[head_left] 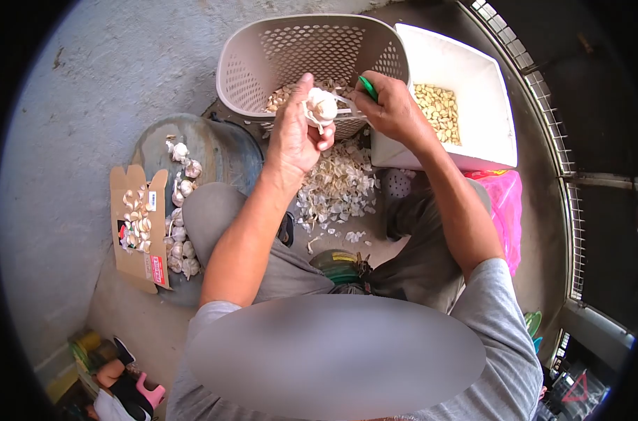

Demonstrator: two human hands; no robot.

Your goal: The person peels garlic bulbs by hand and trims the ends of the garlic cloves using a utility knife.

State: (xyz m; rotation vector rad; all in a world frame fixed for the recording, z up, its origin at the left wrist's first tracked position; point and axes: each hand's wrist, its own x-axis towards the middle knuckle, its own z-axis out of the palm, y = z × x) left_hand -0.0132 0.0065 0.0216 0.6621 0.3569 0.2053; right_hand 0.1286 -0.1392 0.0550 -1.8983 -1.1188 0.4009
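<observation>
My left hand (296,133) holds a whole garlic bulb (324,105) with its stem pointing downward, gripped between thumb and fingers. My right hand (397,107) is closed around the green handle of a knife (367,88). Its pale blade points left and reaches close to the bulb; whether it touches cannot be made out. Both hands are over the near rim of a beige perforated basket (245,74), which has garlic pieces and skins at its bottom. Below the hands, loose garlic skins (336,184) lie heaped on the floor.
To the right stands a white box (477,77) with peeled cloves (438,112), beside a pink bag (505,210). Garlic bulbs (185,259) and a cardboard piece (133,263) with cloves rest on a worn bluish surface (220,144) at left. Another person (115,393) is at lower left.
</observation>
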